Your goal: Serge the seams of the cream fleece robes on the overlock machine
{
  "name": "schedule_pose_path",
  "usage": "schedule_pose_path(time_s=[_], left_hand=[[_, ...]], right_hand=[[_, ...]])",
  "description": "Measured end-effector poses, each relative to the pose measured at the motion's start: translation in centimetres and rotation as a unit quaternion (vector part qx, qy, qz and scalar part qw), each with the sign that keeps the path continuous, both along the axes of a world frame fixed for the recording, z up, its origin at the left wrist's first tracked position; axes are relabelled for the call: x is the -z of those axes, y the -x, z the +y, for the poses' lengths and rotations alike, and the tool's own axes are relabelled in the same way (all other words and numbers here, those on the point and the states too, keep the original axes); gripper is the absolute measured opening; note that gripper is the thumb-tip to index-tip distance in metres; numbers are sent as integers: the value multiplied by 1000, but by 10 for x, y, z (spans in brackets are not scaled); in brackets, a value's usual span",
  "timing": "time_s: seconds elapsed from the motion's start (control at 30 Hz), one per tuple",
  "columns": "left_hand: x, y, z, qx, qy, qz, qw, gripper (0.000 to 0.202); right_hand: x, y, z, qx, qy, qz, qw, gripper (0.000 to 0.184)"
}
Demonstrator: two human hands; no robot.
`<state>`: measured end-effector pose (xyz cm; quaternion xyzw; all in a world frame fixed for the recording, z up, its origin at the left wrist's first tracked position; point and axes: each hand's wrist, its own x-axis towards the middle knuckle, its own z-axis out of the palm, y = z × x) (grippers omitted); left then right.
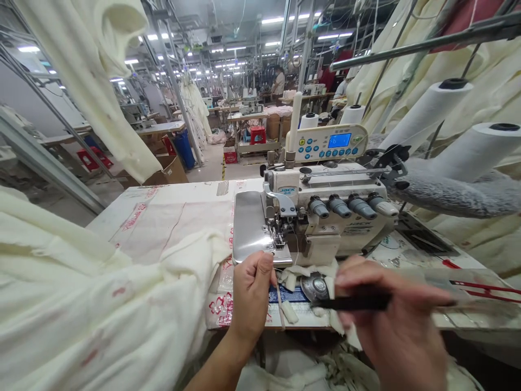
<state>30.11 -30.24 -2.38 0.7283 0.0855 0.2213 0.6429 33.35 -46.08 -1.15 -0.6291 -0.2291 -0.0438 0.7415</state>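
My left hand (253, 293) is closed in a pinch in front of the sewing plate of an overlock machine (325, 212). A thin beige strip (279, 301) runs down beside its fingertips; whether they grip it I cannot tell. My right hand (401, 320), smeared by motion, is closed round a slender black tool (354, 302). The tool points left, toward my left hand; its exact kind is blurred. Between the hands lie cream fabric scraps (290, 312), a round metal disc (315, 287) and a ruler strip (301, 310) along the table edge.
Cream fabric (163, 293) is heaped over the table's left side. Red-handled tweezers or snips (484, 290) lie at the right. White thread cones (423, 114) stand behind the machine. More cream fabric hangs at upper left (89, 81) and right. A person (278, 82) is far back.
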Motion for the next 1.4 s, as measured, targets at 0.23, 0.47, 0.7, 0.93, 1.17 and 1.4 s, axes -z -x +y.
schedule_pose_path(time_s=[0.23,0.47,0.7,0.93,1.17,1.4], left_hand=[[-1,-2,-1,19,38,0,999,43],[-4,-2,0,21,41,12,999,44],[-6,-2,2,31,53,19,998,45],[-4,-1,2,42,51,26,997,46],[-14,-3,23,57,20,24,998,39],[-25,-53,70,170,178,150,957,34]], right_hand=[[26,0,26,9,-39,45,998,16],[19,3,25,48,-48,-7,998,19],[18,0,24,32,-41,-18,998,18],[21,-1,29,27,-70,38,996,14],[9,-7,25,101,-57,-1,993,14],[-7,-28,36,229,148,-224,936,14]])
